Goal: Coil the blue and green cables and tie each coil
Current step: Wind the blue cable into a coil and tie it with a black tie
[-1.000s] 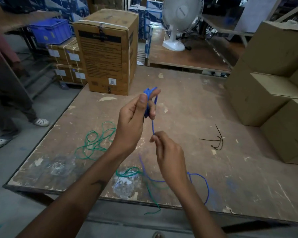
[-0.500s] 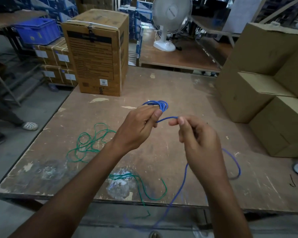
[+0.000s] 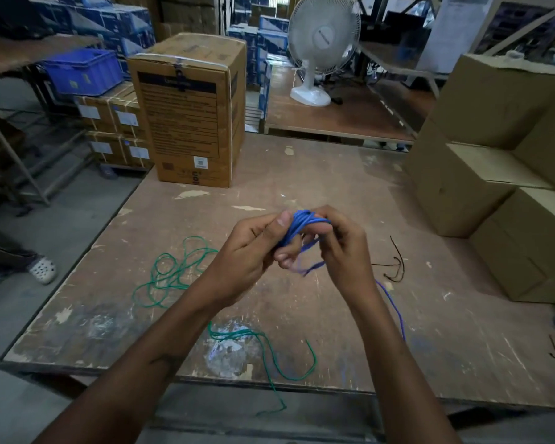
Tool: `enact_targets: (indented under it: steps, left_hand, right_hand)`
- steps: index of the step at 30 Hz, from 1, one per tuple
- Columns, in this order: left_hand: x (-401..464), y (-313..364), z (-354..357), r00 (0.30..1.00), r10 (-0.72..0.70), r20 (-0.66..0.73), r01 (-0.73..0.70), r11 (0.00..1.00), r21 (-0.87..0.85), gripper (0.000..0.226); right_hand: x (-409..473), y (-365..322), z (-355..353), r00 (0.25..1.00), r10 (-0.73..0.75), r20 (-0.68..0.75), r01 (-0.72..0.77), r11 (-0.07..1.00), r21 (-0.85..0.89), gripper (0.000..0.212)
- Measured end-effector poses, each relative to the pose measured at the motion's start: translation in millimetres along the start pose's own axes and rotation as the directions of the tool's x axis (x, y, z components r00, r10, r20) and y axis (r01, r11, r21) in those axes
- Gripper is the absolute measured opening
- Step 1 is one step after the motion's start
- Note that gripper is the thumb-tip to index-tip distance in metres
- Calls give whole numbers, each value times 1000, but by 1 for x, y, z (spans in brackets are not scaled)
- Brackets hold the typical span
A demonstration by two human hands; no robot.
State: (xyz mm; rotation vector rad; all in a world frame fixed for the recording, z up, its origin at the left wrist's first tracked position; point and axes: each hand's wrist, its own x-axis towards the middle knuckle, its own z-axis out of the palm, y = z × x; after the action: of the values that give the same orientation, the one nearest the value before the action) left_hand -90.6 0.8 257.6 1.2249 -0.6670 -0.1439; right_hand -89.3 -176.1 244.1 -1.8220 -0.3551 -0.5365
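The person is partway through coiling the blue cable (image 3: pixel 302 224); the green cable (image 3: pixel 177 267) has not been started. The left hand (image 3: pixel 250 251) holds the small blue coil above the tabletop (image 3: pixel 334 193), its grip closed: the thumb presses the bunched loops against curled fingers. The right hand (image 3: pixel 340 248) meets it from the other side, its fingertips pinching the strand right at the coil, so both grips sit on the same bundle. Below the grips a short blue loop hangs, and the uncoiled tail runs down behind the right wrist toward the near edge of the tabletop.

The green cable lies loose on the tabletop, left of and below the left grip, one end trailing over the near edge. A few thin black ties (image 3: pixel 394 267) lie just right of the right grip.

The next move probably calls for the right hand to slide back down the tail, draw up another length and lay it over the loops while the left grip keeps them from springing apart. Tying comes only once the tail is used up.
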Motion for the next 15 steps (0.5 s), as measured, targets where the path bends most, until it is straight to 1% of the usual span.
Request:
enact_targets:
  steps: [1,3,5,6,8,10,12,14,15]
  left_hand:
    - [0,3,4,1000,-13,11,14,993,-116,52]
    - [1,9,9,1000,-19,-1,18,955,-296,53]
    - [5,12,9,997,-17,-70,-13,914,-406,53]
    - [9,13,9,992,-18,-122,-36,905,-423,54]
    - [17,9,8,969,-23,-248,-76,921,-382,55]
    - [24,-2,10,932,-13,-361,-92,958,-273,54]
    - [29,-17,13,900,25,-436,-106,981,-162,50]
    - [32,-30,14,874,50,-484,-109,989,-96,39]
    - [33,-34,14,861,72,-503,-101,994,-31,34]
  right_hand:
    - [-5,-1,6,1000,20,-8,-20,1000,9,29]
    - [-17,0,14,996,81,-21,-82,997,-15,32]
    - [-31,2,20,996,90,22,-88,993,-78,28]
    - [-37,2,23,995,83,47,-78,991,-105,24]
    - [-48,2,27,993,105,58,-95,984,-149,24]
    - [-57,3,31,988,153,29,-144,970,-196,23]
    - [-63,1,35,974,223,32,-209,947,-242,15]
    - [-66,2,35,958,281,59,-251,920,-302,4]
    - [-68,2,34,956,288,57,-251,900,-356,5]
